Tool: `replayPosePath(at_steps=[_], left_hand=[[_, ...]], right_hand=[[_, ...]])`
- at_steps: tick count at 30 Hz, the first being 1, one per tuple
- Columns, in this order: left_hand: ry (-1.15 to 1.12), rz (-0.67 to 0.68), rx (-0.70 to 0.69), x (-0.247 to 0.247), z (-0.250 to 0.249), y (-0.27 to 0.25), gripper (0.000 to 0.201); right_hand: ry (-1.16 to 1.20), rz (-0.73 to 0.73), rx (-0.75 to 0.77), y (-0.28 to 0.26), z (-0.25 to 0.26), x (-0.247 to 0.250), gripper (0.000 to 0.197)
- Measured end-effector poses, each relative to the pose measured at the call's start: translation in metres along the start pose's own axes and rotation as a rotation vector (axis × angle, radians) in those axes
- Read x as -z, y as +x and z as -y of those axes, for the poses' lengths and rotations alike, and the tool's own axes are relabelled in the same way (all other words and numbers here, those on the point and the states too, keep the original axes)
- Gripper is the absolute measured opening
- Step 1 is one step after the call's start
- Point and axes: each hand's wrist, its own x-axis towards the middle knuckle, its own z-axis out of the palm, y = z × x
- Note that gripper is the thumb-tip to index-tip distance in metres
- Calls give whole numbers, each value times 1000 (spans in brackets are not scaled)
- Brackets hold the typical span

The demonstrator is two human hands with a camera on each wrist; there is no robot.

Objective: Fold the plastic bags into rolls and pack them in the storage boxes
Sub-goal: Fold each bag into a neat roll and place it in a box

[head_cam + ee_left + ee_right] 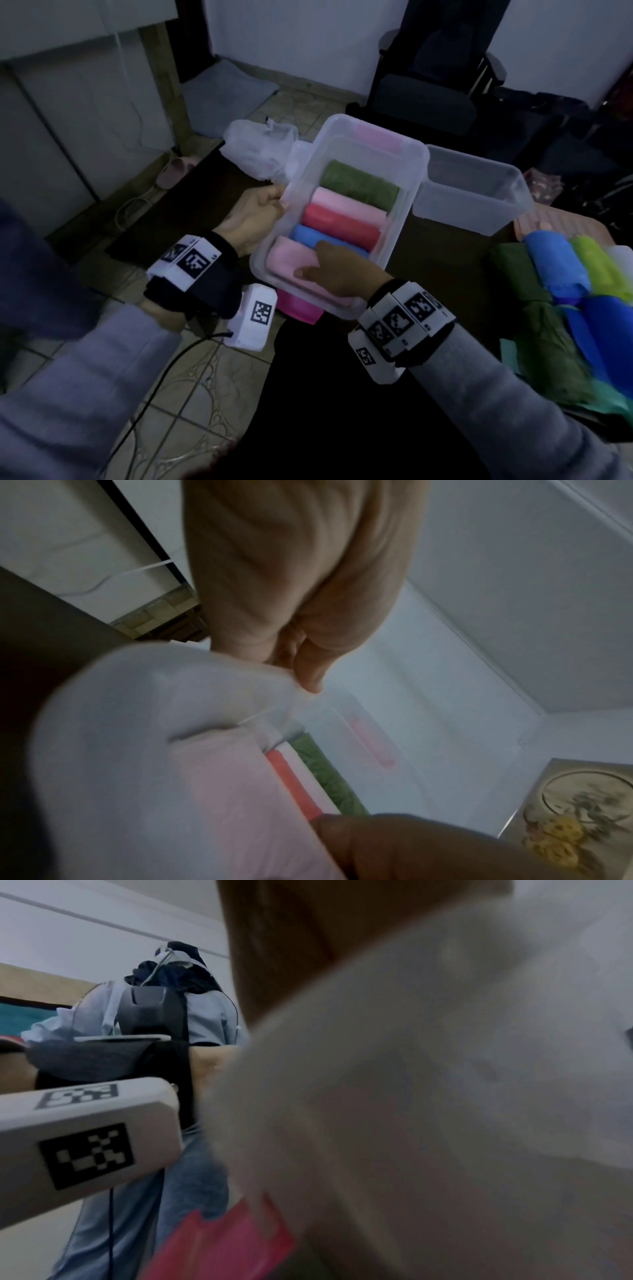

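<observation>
My left hand grips the left rim of a clear rectangular plastic storage box, thumb curled over the edge; the left wrist view shows the same pinch on the rim. My right hand reaches over the near end of the box, fingers curled round a pale pink rolled plastic bag that lies nearest me inside it. Beyond that roll, packed side by side across the box, lie a blue rolled bag, a red rolled bag, a light pink rolled bag and a dark green rolled bag. The far end of the box holds no roll. The box sits over a pink plastic lid that shows under its near corner, above a dark table. Just to the right stands a second clear plastic storage box. At the right edge of the table lies a loose heap of green, blue and lime plastic bags. Behind the first box sits a crumpled white translucent plastic bag. In the right wrist view the box's wall fills most of the frame in blur, with the lid below it.
</observation>
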Motion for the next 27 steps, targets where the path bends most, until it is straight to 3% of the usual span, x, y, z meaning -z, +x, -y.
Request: replayPosePath(at_steps=[3, 10, 14, 19, 22, 27], left_hand=[[69, -19, -26, 1, 5, 1, 31], [293, 4, -57, 4, 5, 6, 34], [332, 22, -54, 3, 3, 8, 31], [353, 12, -56, 1, 3, 12, 30], [382, 2, -57, -1, 4, 15, 30], [380, 3, -48, -2, 5, 19, 30]], right_hand=[[-16, 42, -22, 2, 2, 2, 57], [-65, -110, -96, 12, 3, -22, 53], [-67, -104, -120, 16, 2, -19, 54], [-47, 16, -128, 11, -1, -10, 58], [21, -29, -133, 13, -1, -7, 47], [121, -86, -131, 22, -5, -4, 45]])
